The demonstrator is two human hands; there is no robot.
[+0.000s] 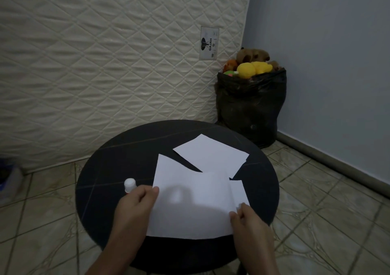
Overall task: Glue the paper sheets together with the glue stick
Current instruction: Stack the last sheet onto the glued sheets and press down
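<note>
A large white paper sheet (190,203) lies at the near side of the round black table (118,158). My left hand (137,200) pinches its left edge. My right hand (242,213) pinches its right edge, where a narrower white sheet (239,192) pokes out from under it. A second white sheet (211,154) lies flat further back, partly tucked under the large one. The glue stick (129,185), white-capped, stands upright just behind my left hand, its lower part hidden by my fingers.
A quilted mattress (105,63) leans upright behind the table. A black bag (251,110) stuffed with plush toys stands in the corner at the back right. Tiled floor (327,211) surrounds the table, with a blue wall (337,63) to the right.
</note>
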